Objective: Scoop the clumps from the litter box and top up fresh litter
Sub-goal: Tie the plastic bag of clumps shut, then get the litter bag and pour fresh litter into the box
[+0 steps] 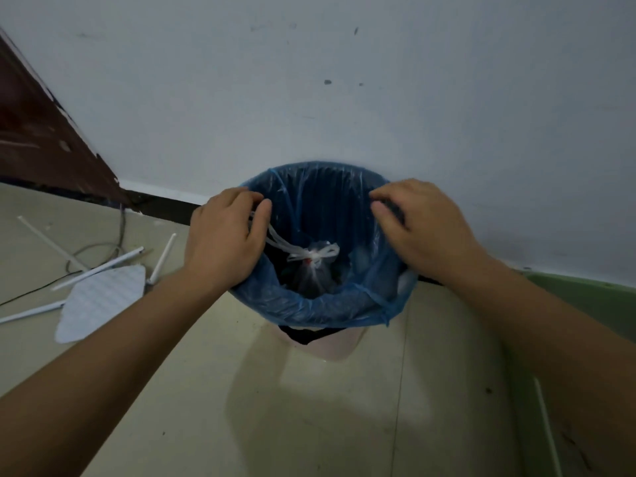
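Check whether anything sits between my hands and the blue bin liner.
Nothing visible: left hand and right hand both grip the blue liner at its rim; a white handle from the tied bag runs to the left hand.

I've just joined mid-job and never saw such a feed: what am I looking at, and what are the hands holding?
No machine here: one camera worn on a person's head looks down at their bare hands. The left hand and right hand each grip the rim of the blue liner in a bin on the floor by the wall. Inside lies a tied clear bag; its white handles run up towards the left hand. Left on the floor is a white router; a green tub shows at right.
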Available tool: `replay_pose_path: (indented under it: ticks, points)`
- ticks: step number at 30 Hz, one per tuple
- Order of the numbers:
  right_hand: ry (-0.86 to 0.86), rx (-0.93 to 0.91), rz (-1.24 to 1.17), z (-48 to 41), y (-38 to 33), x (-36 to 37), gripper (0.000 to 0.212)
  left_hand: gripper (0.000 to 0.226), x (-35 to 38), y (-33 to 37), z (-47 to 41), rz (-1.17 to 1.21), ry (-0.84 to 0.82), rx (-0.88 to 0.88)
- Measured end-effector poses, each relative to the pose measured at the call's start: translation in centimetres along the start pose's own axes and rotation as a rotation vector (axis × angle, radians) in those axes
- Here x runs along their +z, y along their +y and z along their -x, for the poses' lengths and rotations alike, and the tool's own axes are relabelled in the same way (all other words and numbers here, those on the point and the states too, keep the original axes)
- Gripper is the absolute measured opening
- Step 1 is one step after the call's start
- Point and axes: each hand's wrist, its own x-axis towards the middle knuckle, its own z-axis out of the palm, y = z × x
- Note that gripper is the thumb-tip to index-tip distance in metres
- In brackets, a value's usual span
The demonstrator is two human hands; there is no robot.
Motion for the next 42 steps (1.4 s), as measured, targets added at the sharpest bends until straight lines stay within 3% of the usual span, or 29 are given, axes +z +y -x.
replay_pose_path:
  ticks: [3, 7, 12, 17, 20, 24, 32, 37, 42]
  points:
    - [-0.046, 0.049, 0.007, 2.0, 3.2, 0.1, 0.051, 0.053, 0.1, 0.4, -0.1, -0.010, 0.022, 0.018]
    - [-0.083, 0.145, -0.110, 2.9, 3.5, 0.5, 0.057, 0.055, -0.2, 1.0, -0.2, -0.130, 0.002, 0.029]
    - [-0.062, 0.117, 0.200, 2.2, 0.1, -2.0, 0.060, 0.060, -1.1, 3.4, -0.1, -0.248, -0.065, -0.049]
    - [-0.267, 0.126, 0.345, 0.6, -5.3, -7.2, 0.072, 0.067, -8.1, 6.5, 2.6, -0.283, -0.266, -0.162]
    - [-0.317, 0.107, 0.357, -3.2, -9.9, -13.2, 0.076, 0.067, -16.7, 6.6, 1.3, -0.287, -0.300, -0.147]
    - [-0.301, -0.007, 0.364, -13.7, -18.0, -25.6, 0.075, 0.068, -33.3, 6.5, -7.6, -0.326, -0.236, -0.120]
    - [-0.037, -0.180, 0.258, -32.4, -39.3, -52.2, 0.067, 0.064, -70.7, 9.9, -21.3, -0.365, 0.034, -0.106]
    - [0.116, -0.323, 0.177, -34.9, -48.0, -61.9, 0.066, 0.064, -84.1, 13.1, -18.6, -0.449, 0.169, -0.195]
    - [0.096, -0.382, -0.038, -32.5, -54.7, -62.9, 0.065, 0.065, -90.2, 15.6, -8.6, -0.575, 0.212, -0.432]
